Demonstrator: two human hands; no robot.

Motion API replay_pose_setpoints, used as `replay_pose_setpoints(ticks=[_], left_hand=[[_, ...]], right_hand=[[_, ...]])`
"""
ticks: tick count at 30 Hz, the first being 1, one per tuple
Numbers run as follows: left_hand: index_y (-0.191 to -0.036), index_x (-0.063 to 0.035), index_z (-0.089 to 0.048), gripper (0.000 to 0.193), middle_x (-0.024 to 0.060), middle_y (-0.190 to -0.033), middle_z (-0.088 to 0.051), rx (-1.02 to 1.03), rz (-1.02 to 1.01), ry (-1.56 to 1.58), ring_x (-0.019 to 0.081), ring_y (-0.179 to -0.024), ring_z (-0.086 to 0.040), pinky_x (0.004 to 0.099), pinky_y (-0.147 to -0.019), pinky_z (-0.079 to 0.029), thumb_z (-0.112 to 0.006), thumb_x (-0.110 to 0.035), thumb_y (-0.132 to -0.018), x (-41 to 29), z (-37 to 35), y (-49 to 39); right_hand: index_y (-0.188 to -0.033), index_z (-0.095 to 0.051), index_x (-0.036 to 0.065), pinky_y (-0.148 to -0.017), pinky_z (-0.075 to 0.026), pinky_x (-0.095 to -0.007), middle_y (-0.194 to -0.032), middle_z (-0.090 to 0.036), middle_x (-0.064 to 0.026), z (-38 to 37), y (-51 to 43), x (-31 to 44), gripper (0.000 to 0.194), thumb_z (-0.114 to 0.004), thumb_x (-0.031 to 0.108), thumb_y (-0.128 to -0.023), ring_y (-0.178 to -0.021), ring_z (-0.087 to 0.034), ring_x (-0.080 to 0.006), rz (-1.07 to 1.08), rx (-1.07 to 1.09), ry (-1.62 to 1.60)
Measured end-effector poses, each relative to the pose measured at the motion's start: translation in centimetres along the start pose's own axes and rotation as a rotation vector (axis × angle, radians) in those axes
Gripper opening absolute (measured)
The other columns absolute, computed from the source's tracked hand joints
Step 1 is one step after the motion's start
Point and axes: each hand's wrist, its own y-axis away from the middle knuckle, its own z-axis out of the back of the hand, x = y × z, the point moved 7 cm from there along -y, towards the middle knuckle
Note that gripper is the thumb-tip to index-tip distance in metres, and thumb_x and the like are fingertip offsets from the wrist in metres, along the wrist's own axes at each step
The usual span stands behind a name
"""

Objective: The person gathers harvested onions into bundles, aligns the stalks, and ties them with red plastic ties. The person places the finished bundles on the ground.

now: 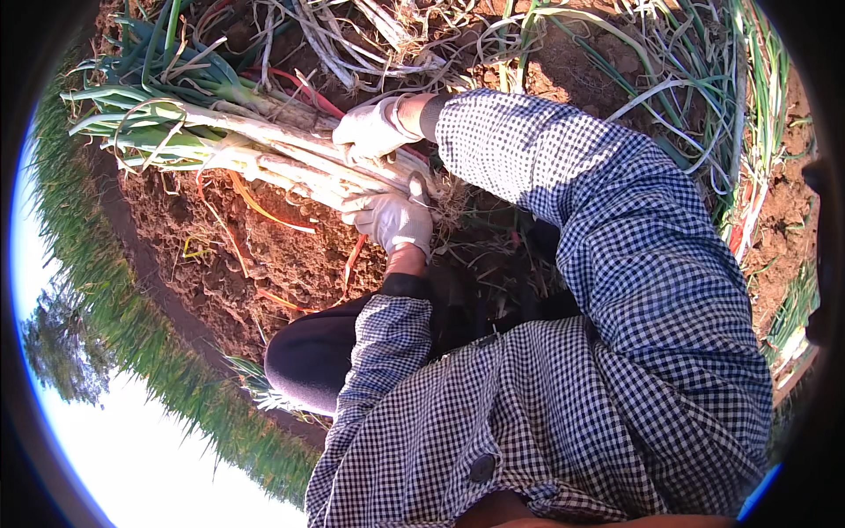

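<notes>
A bundle of long green onions point(284, 152) lies across the upper left, its green leaves toward the left and its root ends near my hands. My left hand point(393, 221), in a pale glove, grips the near side of the stalks just behind the roots, with the thumb over them. On the far side, my gloved right hand point(373, 131) curls its fingers on the white stalks; its fingertips are partly hidden. A red strip point(310, 92) runs beside the bundle to my right hand. An orange strip point(270, 208) comes out from beneath the stalks.
Loose onions and dry leaves point(370, 53) cover the ground at the top. More green onions point(759, 132) lie in a row at the right. Brown clumpy soil point(218, 257) is below the bundle, beside my dark-clothed knee point(310, 363). Tall grass point(132, 317) borders the left.
</notes>
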Motion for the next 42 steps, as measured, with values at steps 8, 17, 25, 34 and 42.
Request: replay_pose_setpoints(ticks=[8,17,25,34,42], left_hand=[[-0.106,0.0107,-0.068,0.089,0.0328,-0.101,-0.067,0.138,-0.089,-0.066,0.0471,-0.104,-0.060,0.0517,-0.093,-0.041,-0.037,-0.071,-0.094,-0.8,1.0,0.3],[-0.146,0.0204,0.009,0.136,0.0483,-0.150,-0.003,0.134,0.079,0.229,0.0574,-0.140,-0.023,0.0576,-0.112,-0.028,-0.062,-0.075,-0.079,1.3,2.3,0.8],[-0.144,0.0164,-0.023,0.097,0.0398,-0.143,-0.035,-0.076,-0.230,0.456,0.0555,-0.128,-0.041,0.0537,-0.111,-0.034,-0.061,-0.054,-0.089,6.3,0.5,-2.4],[-0.131,0.0027,-0.052,0.044,0.0264,-0.132,-0.056,0.186,-0.326,0.453,0.0368,-0.125,-0.055,0.0429,-0.105,-0.045,-0.052,-0.015,-0.091,14.5,-7.2,-7.3],[-0.130,-0.0033,-0.057,0.038,0.0198,-0.121,-0.067,0.267,-0.217,0.250,0.0336,-0.114,-0.064,0.0441,-0.096,-0.052,-0.055,-0.014,-0.094,13.9,-11.0,-6.4]], right_hand=[[-0.086,-0.066,-0.001,-0.053,-0.052,-0.0329,-0.072,-0.065,-0.0118,-1.4,3.2,-7.4,0.009,-0.062,0.003,-0.080,-0.063,-0.066,-0.0209,-0.384,0.287,-0.045],[-0.101,-0.071,-0.001,-0.078,-0.054,-0.0426,-0.094,-0.072,-0.0189,-3.5,7.9,-9.5,0.027,-0.064,0.020,-0.086,-0.089,-0.070,-0.0356,-0.581,0.111,0.757],[-0.105,-0.071,0.008,-0.089,-0.051,-0.0462,-0.108,-0.065,-0.0183,-5.6,5.6,2.6,0.029,-0.064,0.028,-0.085,-0.106,-0.063,-0.0335,-0.160,0.194,1.372],[-0.102,-0.072,0.003,-0.090,-0.052,-0.0430,-0.103,-0.070,-0.0200,-4.6,4.9,3.8,0.033,-0.056,0.029,-0.088,-0.100,-0.067,-0.0370,-0.304,0.236,1.236],[-0.103,-0.065,0.005,-0.087,-0.050,-0.0437,-0.100,-0.066,-0.0175,-3.2,6.9,1.9,0.028,-0.050,0.028,-0.096,-0.098,-0.064,-0.0352,-0.146,0.047,1.142]])
